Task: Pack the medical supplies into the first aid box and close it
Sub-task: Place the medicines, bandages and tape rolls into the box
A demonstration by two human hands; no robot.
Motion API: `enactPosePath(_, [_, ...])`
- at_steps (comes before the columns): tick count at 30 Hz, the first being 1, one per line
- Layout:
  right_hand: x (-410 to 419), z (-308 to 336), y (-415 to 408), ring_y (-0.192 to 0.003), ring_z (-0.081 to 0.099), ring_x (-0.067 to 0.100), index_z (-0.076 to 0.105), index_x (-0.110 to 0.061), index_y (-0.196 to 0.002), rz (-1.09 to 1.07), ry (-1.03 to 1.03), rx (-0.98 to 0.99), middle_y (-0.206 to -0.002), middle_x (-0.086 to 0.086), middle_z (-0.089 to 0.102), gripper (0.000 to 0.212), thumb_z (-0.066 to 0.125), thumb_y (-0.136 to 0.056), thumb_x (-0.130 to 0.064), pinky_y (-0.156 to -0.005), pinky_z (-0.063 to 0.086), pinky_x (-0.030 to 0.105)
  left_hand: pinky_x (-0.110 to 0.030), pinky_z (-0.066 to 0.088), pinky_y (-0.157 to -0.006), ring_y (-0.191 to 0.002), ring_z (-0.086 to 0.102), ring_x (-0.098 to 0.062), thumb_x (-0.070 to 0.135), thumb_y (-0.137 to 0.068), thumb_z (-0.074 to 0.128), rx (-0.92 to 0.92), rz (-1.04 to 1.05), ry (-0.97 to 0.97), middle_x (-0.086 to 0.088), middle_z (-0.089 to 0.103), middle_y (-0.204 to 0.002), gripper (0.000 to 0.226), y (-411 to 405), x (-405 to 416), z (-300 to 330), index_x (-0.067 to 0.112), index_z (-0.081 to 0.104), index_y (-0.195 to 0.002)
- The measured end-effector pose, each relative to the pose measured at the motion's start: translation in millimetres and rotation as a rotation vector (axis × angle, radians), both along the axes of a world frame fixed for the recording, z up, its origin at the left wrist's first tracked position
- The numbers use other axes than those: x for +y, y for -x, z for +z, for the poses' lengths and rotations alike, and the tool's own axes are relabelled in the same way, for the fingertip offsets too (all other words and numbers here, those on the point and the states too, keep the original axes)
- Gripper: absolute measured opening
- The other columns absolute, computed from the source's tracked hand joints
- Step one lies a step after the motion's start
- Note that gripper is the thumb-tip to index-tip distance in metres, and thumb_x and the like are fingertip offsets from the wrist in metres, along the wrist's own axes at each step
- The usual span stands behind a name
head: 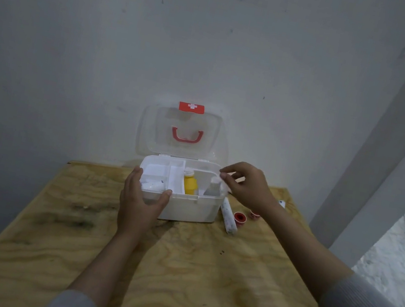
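Observation:
The white first aid box (190, 209) stands open on the wooden table, its clear lid (146, 127) with a red handle and red cross latch upright against the wall. Inside stand a yellow bottle (190, 184), a white inner tray (176, 181) and a white item (152, 185) at the front left. My left hand (139, 203) grips the box's front left corner. My right hand (245, 186) hovers over the box's right end, its fingertips pinching a small white item (221, 183). A white speckled roll (228, 216) and two red tape rolls (240, 218) lie to the right of the box.
The plywood table (149, 265) stands against a grey-white wall. A white pillar (383, 163) rises at the right. A small white packet (282, 203) lies behind my right wrist. The table's front edge runs near the bottom of the view.

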State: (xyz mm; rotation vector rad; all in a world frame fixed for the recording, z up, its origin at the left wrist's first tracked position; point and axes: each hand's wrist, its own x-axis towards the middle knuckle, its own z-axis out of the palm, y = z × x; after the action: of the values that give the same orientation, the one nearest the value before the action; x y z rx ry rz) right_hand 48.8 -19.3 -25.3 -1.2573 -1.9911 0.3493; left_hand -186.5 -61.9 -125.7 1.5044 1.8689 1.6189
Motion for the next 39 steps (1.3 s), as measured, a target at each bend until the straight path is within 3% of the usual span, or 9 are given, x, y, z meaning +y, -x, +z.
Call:
enactPosePath(2, [0, -2, -15, -0.073, 0.063, 0.008, 0.072, -0.015, -0.093, -0.095, -0.027, 0.045, -0.096, 0.001, 0.071, 0.013, 0.065, -0.085, -0.022, -0.063, 0.045, 0.014, -0.046, 0.045, -0.101, -0.132, 0.037, -0.024, 0.047, -0.076, 0.072, 0.001, -0.002, -0.009, 0.000, 0.033, -0.151, 0.084, 0, 0, 0, 0.023, 0.029, -0.143])
enactPosePath(7, [-3, -28, -68, -0.077, 0.064, 0.017, 0.071, -0.009, -0.093, -0.399, 0.024, 0.025, -0.095, 0.008, 0.073, 0.013, 0.063, -0.084, -0.015, -0.073, 0.046, 0.024, -0.048, 0.047, -0.098, -0.131, 0.037, -0.025, 0.046, -0.076, 0.072, 0.003, 0.000, -0.020, 0.000, 0.033, -0.150, 0.083, 0, 0, -1, 0.023, 0.028, -0.143])
enactPosePath(10, [-6, -56, -96, -0.096, 0.061, 0.027, 0.068, -0.009, -0.103, -0.547, 0.123, -0.082, -0.105, 0.014, 0.065, 0.023, 0.063, -0.083, -0.018, -0.079, 0.046, 0.031, -0.049, 0.048, -0.097, -0.132, 0.038, -0.026, 0.047, -0.076, 0.071, 0.012, -0.003, -0.026, -0.001, 0.033, -0.150, 0.083, 1, 2, -3, 0.025, 0.027, -0.143])
enactPosePath(13, [-9, -77, -106, -0.095, 0.058, 0.030, 0.064, -0.017, -0.115, -0.605, 0.231, -0.182, -0.110, 0.015, 0.055, 0.033, 0.062, -0.083, -0.027, -0.077, 0.046, 0.034, -0.050, 0.047, -0.098, -0.132, 0.037, -0.026, 0.046, -0.076, 0.072, 0.007, -0.002, -0.024, -0.001, 0.033, -0.150, 0.083, 2, 2, -5, 0.025, 0.027, -0.143])
enactPosePath(18, [-10, -100, -104, -0.094, 0.057, 0.029, 0.064, -0.020, -0.111, -0.576, 0.256, -0.185, -0.107, 0.014, 0.057, 0.032, 0.058, -0.082, -0.031, -0.078, 0.050, 0.038, -0.047, 0.047, -0.099, -0.133, 0.036, -0.024, 0.045, -0.077, 0.071, 0.004, -0.003, -0.031, 0.000, 0.032, -0.150, 0.083, -1, 2, -3, 0.025, 0.027, -0.143])
enactPosePath(27, [-19, -92, -95, -0.076, 0.058, 0.022, 0.071, -0.012, -0.090, -0.590, 0.046, 0.126, -0.088, 0.012, 0.068, 0.012, 0.065, -0.081, -0.018, -0.065, 0.042, 0.028, -0.049, 0.048, -0.097, -0.133, 0.037, -0.025, 0.047, -0.076, 0.071, 0.009, 0.007, -0.020, 0.001, 0.032, -0.150, 0.083, 0, 4, -4, 0.028, 0.025, -0.143])
enactPosePath(32, [-34, -36, -60, -0.063, 0.056, 0.011, 0.072, -0.013, -0.086, -0.434, -0.183, 0.234, -0.077, 0.000, 0.065, 0.008, 0.071, -0.078, -0.015, -0.057, 0.039, 0.010, -0.050, 0.048, -0.098, -0.133, 0.037, -0.024, 0.047, -0.076, 0.071, 0.000, 0.007, -0.015, 0.001, 0.033, -0.150, 0.083, 0, 5, -4, 0.029, 0.025, -0.143])
enactPosePath(39, [-47, 14, 13, -0.055, 0.056, -0.006, 0.076, -0.015, -0.084, -0.133, -0.131, 0.252, -0.058, -0.017, 0.060, 0.010, 0.075, -0.075, -0.019, -0.052, 0.039, 0.005, -0.050, 0.047, -0.099, -0.132, 0.037, -0.023, 0.049, -0.076, 0.071, -0.005, 0.005, -0.008, 0.002, 0.033, -0.150, 0.083, 0, 1, -2, 0.028, 0.026, -0.142])
